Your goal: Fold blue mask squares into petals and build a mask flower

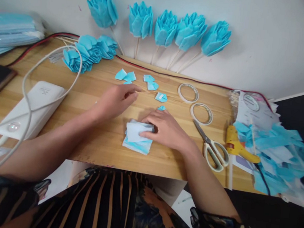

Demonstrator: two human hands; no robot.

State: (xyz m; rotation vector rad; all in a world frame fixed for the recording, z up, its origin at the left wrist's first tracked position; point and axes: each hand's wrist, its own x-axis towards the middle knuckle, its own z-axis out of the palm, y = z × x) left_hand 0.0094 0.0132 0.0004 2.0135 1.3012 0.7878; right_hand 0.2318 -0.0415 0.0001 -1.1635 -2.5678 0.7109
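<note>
My right hand (165,129) rests on a small stack of folded blue and white paper squares (136,137) near the table's front edge, its fingers pressed flat on the top sheet. Beyond it, my left hand (117,98) reaches toward the folded blue paper pieces (126,76), fingers stretched out together and holding nothing. More folded pieces (150,82) (161,97) lie in a loose row just past both hands.
Blue paper flowers on sticks (166,28) lean against the wall; others (88,51) lie at back left. Two tape rolls (188,92), scissors (213,149), a yellow glue gun (237,144) and paper scraps (278,152) are right. A white power bank (30,110) with cable sits left.
</note>
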